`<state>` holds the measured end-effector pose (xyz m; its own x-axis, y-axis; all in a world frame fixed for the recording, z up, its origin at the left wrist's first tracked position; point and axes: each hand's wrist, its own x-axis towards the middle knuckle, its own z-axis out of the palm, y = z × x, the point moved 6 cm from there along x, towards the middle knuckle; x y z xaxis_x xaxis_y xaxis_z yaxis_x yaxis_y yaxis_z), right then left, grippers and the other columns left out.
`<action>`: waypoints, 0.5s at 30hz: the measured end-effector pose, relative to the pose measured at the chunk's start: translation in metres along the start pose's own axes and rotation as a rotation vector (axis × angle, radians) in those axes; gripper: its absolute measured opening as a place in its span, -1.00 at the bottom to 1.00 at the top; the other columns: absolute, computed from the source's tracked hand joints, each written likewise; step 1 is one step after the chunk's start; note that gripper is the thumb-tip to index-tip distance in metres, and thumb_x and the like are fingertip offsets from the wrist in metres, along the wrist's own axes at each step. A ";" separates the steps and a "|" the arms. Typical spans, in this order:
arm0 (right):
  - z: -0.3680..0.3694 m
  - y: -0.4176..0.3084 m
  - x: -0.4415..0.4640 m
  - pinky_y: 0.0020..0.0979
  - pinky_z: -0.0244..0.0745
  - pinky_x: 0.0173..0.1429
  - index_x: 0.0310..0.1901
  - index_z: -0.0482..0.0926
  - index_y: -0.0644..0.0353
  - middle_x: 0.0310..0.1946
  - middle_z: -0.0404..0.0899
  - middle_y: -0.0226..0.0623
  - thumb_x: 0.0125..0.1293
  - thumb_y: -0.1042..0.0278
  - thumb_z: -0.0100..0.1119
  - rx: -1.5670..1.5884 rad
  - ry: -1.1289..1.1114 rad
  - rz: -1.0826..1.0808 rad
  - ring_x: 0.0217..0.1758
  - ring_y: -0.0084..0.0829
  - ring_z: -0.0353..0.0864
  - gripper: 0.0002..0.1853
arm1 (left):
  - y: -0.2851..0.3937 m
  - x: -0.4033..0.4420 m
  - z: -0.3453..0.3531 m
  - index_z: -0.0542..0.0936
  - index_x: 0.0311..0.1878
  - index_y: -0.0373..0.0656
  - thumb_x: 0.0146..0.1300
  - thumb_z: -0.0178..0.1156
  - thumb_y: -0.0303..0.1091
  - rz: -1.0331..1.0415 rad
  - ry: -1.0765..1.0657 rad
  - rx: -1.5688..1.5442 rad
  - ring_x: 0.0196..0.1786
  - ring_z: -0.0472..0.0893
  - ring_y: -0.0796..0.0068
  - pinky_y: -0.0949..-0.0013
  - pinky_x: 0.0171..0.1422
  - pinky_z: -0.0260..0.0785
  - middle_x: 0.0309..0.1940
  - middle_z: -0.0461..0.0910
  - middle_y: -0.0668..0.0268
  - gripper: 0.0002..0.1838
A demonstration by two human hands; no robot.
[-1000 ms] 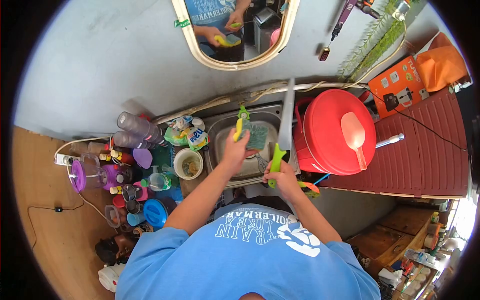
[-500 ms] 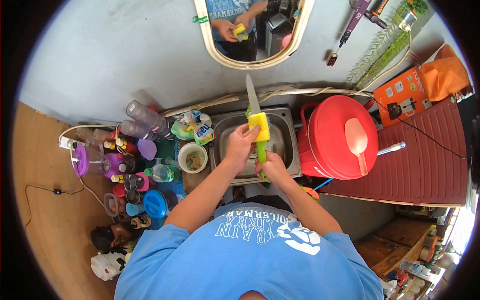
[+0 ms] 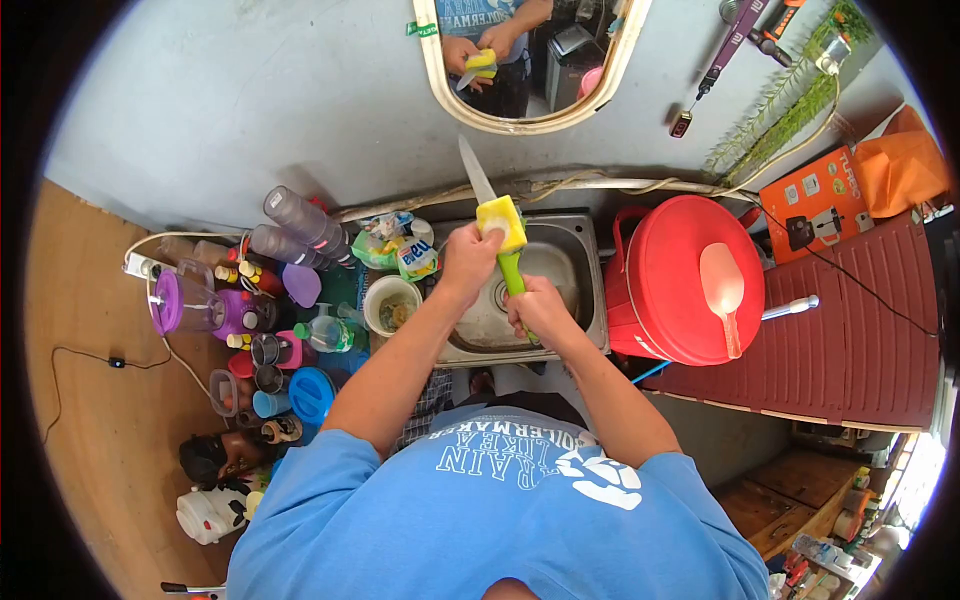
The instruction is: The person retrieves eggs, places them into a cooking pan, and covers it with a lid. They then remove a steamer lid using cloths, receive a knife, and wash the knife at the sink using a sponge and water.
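Over the sink (image 3: 594, 290), the knife (image 3: 511, 271) leans further left.

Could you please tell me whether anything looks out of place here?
Nothing plainly spilled or damaged shows around the sink. Slightly odd, perhaps: a large pale-pink scoop lies loose on the red bucket's lid, rather than being put away.

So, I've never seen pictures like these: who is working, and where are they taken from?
No machine here: just a person working bare-handed, seen by a camera worn on the head, looking forward and down. The left hand holds a yellow block-shaped sponge against a long metal-bladed knife with a green handle; the right hand grips that handle. Beneath them is a rectangular metal sink. A round white tub stands to its left, and a large round red container to its right, with a pale orange scoop lying on the lid.
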<state>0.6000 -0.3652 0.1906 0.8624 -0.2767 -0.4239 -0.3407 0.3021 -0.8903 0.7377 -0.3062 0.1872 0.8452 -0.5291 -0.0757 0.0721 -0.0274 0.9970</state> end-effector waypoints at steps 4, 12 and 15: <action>0.008 0.000 -0.002 -0.45 0.19 -0.66 -0.42 0.44 0.24 -0.65 0.35 -0.37 0.02 0.60 0.01 -0.022 -0.028 0.038 -0.72 -0.53 0.29 -0.93 | 0.018 0.022 -0.027 0.69 -0.20 -0.38 0.30 0.22 -0.35 -0.024 0.124 -0.039 -0.31 0.60 0.59 0.39 -0.18 0.44 -0.35 0.70 0.30 -0.76; 0.011 -0.002 0.001 -0.43 0.18 -0.66 -0.44 0.43 0.24 -0.66 0.36 -0.37 0.02 0.59 0.00 -0.040 -0.062 0.025 -0.72 -0.55 0.29 -0.95 | 0.023 0.032 -0.040 0.69 -0.18 -0.36 0.32 0.22 -0.28 0.047 0.182 0.073 -0.34 0.57 0.60 0.38 -0.22 0.41 -0.34 0.68 0.32 -0.73; 0.015 -0.009 0.002 -0.44 0.17 -0.67 -0.45 0.43 0.24 -0.67 0.35 -0.37 0.00 0.58 0.00 -0.057 -0.050 0.052 -0.71 -0.55 0.29 -0.95 | 0.003 0.027 -0.032 0.68 -0.28 -0.38 0.26 0.23 -0.29 0.075 0.168 0.230 -0.37 0.60 0.54 0.33 -0.26 0.43 -0.43 0.70 0.27 -0.72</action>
<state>0.6106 -0.3549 0.2004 0.8601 -0.2153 -0.4624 -0.4052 0.2622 -0.8758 0.7777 -0.2937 0.1882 0.9209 -0.3895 0.0161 -0.0995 -0.1948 0.9758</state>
